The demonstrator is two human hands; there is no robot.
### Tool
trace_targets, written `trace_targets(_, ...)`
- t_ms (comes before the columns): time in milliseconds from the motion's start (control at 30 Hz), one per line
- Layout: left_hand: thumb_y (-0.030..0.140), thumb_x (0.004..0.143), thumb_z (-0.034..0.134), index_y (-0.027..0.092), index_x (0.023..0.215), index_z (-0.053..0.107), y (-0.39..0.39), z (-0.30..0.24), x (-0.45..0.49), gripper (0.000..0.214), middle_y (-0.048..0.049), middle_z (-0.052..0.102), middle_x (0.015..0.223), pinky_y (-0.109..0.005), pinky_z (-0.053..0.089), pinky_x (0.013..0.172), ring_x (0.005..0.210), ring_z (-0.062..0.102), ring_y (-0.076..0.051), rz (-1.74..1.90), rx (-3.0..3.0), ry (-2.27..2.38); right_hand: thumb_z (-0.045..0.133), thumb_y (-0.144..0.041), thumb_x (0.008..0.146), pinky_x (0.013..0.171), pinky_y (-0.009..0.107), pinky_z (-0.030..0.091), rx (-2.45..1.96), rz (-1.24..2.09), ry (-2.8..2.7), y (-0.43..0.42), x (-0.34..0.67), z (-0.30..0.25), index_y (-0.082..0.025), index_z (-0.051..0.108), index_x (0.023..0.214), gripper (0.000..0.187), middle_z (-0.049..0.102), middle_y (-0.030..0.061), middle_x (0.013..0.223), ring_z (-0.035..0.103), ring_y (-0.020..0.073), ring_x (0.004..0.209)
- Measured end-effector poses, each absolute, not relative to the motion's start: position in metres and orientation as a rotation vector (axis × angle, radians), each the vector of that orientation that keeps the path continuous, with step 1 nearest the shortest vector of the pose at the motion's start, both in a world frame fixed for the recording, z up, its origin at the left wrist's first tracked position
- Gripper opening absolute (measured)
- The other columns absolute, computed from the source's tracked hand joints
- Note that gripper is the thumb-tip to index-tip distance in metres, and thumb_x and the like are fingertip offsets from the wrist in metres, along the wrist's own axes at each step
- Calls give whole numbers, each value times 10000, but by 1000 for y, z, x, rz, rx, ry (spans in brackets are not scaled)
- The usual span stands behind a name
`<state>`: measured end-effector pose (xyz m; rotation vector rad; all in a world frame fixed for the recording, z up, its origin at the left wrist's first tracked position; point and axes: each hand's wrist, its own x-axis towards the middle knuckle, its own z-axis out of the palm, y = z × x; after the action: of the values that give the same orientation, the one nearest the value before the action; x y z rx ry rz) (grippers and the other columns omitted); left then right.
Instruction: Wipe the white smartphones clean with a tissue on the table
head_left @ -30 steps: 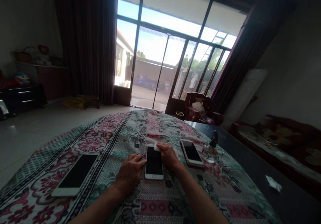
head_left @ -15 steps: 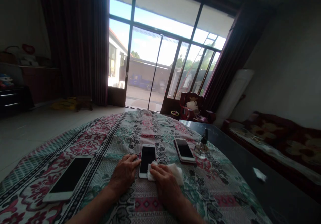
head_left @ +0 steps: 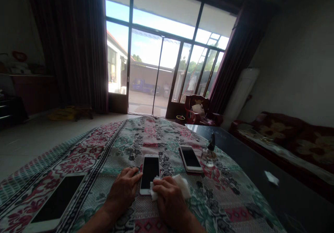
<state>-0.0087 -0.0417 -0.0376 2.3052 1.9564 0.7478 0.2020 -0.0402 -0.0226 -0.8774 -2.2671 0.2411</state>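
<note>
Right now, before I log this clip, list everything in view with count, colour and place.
left phone: 1, white, black screen, on cloth, lower left
middle phone: 1, white, black screen, on cloth between hands
right phone: 1, white, black screen, on cloth, beyond right hand
tissue: 1, white, on cloth, over middle phone's lower corner
cloth: 1, pink and green floral, over table
table: 1, black, right of cloth
paper scrap: 1, white, on table
sofa: 1, red floral, far right
armchair: 1, dark red, by door
left hand: 1, bare, at middle phone's left edge
right hand: 1, bare, on tissue
</note>
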Motion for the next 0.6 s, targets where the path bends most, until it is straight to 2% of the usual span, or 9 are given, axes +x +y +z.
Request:
trace_targets(333,70,828,478,301,1151,687,-39,-42,-10,449,-33,652,1257,-366,445,1021,1186,532,-224,773,2315,1956,510,-87,730,953,342,442,-778,224,-2422,-40,197,-18,-214,676,990,333,676,11,1167,559,215,1028)
trace_targets(600,67,824,487,317,1151,684,-40,-39,-9,456,-13,659,1245,-351,441,1023,1174,535,-207,792,2291,1942,458,-66,773,1031,362,411,-1049,245,-2336,-30,199,-16,-213,690,1085,416,636,25,1264,525,222,1157)
